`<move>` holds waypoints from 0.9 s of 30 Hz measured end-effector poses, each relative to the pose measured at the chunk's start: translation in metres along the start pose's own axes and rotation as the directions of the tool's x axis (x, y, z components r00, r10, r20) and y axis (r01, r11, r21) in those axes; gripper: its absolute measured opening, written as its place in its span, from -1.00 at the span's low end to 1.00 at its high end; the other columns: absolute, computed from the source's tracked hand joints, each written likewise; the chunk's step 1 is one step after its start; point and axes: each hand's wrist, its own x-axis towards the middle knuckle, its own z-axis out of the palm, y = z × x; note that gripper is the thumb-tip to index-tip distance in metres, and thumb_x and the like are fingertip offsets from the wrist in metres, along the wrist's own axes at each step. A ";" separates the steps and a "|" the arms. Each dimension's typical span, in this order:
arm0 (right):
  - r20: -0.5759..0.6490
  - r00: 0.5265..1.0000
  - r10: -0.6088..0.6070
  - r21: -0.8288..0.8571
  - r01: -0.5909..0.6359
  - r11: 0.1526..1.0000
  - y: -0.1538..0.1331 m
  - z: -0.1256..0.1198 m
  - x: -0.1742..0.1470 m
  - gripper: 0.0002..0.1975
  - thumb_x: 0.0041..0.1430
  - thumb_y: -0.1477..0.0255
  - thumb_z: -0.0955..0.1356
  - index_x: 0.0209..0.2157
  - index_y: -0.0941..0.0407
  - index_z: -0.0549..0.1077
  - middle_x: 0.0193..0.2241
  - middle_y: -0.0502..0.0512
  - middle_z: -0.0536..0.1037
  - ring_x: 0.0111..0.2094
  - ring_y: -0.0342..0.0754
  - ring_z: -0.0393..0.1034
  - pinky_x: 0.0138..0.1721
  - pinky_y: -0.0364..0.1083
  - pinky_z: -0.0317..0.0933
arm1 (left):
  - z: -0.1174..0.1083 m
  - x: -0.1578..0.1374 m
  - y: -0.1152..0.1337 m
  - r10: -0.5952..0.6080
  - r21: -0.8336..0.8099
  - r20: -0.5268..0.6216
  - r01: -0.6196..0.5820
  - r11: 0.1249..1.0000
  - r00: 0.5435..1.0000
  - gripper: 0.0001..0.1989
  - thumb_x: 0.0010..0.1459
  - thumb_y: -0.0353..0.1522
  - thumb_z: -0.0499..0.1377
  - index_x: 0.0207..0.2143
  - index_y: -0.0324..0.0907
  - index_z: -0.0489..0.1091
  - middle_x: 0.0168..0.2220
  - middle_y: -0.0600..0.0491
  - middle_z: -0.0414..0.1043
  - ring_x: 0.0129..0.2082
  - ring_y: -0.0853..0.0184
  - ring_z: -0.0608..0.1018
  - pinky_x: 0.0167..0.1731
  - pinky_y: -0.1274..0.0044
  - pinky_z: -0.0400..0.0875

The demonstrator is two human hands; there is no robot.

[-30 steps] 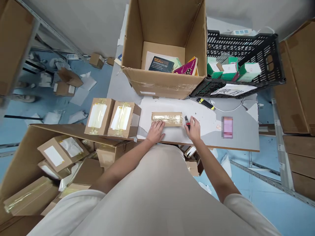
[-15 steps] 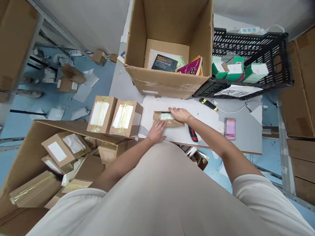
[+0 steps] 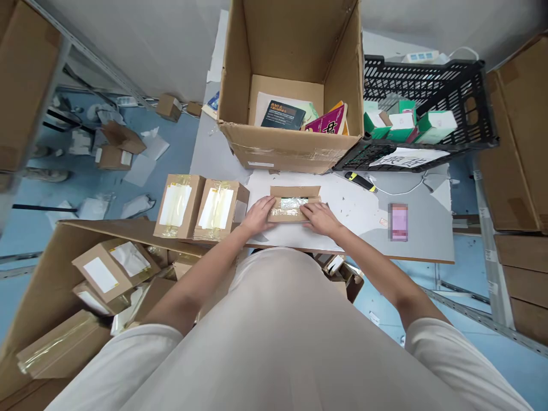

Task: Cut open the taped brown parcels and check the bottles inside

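Now the carton [image 3: 289, 214] — shut earlier — lies open, left hand [image 3: 258, 216] and right hand [image 3: 321, 218] grasping its ends

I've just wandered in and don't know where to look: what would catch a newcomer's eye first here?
Probably the tall cardboard box standing open on the table, with a dark book and a purple book inside. Just right of it sits a black crate holding green-and-white boxes. Nearer the person, the left hand and right hand touch opposite ends of a small open box.
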 end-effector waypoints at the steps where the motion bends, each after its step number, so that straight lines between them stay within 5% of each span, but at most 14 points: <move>1: 0.002 0.998 0.058 -0.004 -0.058 0.998 -0.002 0.001 -0.003 -0.52 0.22 0.39 0.27 0.15 0.24 0.24 0.00 0.31 0.37 -0.02 0.12 0.23 0.02 0.03 0.03 | -0.001 0.003 -0.006 0.019 -0.016 0.015 -0.019 1.000 1.000 -0.07 -0.18 -0.24 0.38 0.22 -0.23 0.06 0.20 -0.21 0.18 0.21 0.04 0.23 0.19 0.23 0.18; 6: 0.027 0.991 0.129 -0.009 -0.129 0.992 -0.019 0.020 -0.019 -0.61 0.24 0.61 0.12 0.00 0.16 0.41 -0.14 0.28 0.44 -0.09 0.08 0.27 -0.05 0.02 0.07 | 0.002 0.010 -0.018 0.040 -0.057 0.014 -0.039 0.998 0.999 -0.19 -0.13 -0.27 0.34 0.18 -0.22 0.14 0.17 -0.20 0.22 0.20 0.06 0.26 0.19 0.21 0.20; 12: -0.080 0.991 0.111 0.052 -0.107 0.993 -0.035 0.050 -0.049 -0.54 0.18 0.61 0.17 0.10 0.19 0.34 0.11 0.32 0.31 0.09 0.13 0.12 0.14 0.14 -0.05 | -0.009 0.007 -0.013 0.065 -0.029 0.077 -0.063 0.998 0.995 -0.23 -0.08 -0.29 0.25 0.20 -0.26 0.12 0.22 -0.21 0.16 0.23 0.07 0.23 0.21 0.22 0.15; 16: -0.150 0.981 0.120 0.154 -0.097 0.983 -0.029 0.043 -0.051 -0.57 0.20 0.53 0.17 0.08 0.24 0.35 0.02 0.34 0.36 0.05 0.12 0.18 0.09 0.13 0.09 | -0.030 0.004 0.002 0.064 0.083 0.170 -0.079 0.993 0.983 -0.19 -0.14 -0.30 0.21 0.22 -0.25 0.12 0.26 -0.17 0.12 0.26 0.01 0.17 0.25 0.13 -0.03; 19: -0.157 0.983 0.089 0.217 -0.054 0.975 -0.018 0.031 -0.048 -0.58 0.16 0.60 0.15 0.01 0.22 0.42 -0.02 0.29 0.41 0.04 0.06 0.22 0.07 0.06 0.15 | -0.037 0.005 0.016 0.040 0.124 0.154 -0.059 0.991 0.987 -0.42 -0.05 -0.36 0.12 0.10 -0.17 0.31 0.15 -0.09 0.30 0.18 0.06 0.28 0.20 0.16 0.06; 23: -0.048 0.999 0.005 0.302 0.009 0.953 -0.002 0.008 -0.033 -0.50 0.10 0.71 0.12 -0.02 0.15 0.46 -0.06 0.16 0.49 0.00 -0.05 0.31 0.04 -0.04 0.18 | -0.029 0.021 0.028 0.100 0.101 0.199 -0.122 0.987 0.975 -0.66 0.03 -0.48 0.04 -0.18 -0.10 0.50 -0.10 -0.04 0.50 -0.03 0.16 0.44 -0.03 0.32 0.29; 25: 0.082 0.995 -0.059 0.310 0.030 0.950 0.003 -0.004 -0.020 -0.56 0.11 0.69 0.15 -0.12 0.13 0.51 -0.12 0.12 0.53 -0.06 -0.07 0.36 0.00 -0.08 0.20 | -0.022 0.033 0.028 0.222 0.070 0.274 -0.250 0.966 0.936 -0.70 -0.01 -0.49 0.08 -0.24 -0.11 0.51 -0.08 -0.04 0.49 0.00 0.16 0.42 -0.02 0.35 0.27; 27: 0.198 0.980 0.001 0.245 -0.050 0.968 0.003 -0.015 -0.006 -0.66 0.12 0.65 0.21 -0.21 0.12 0.54 -0.17 0.11 0.54 -0.11 -0.06 0.39 -0.06 -0.12 0.21 | -0.019 0.044 0.027 0.329 0.084 0.331 -0.375 0.923 0.884 -0.72 -0.02 -0.48 0.11 -0.25 -0.14 0.50 -0.06 -0.07 0.47 0.02 0.16 0.40 0.01 0.37 0.22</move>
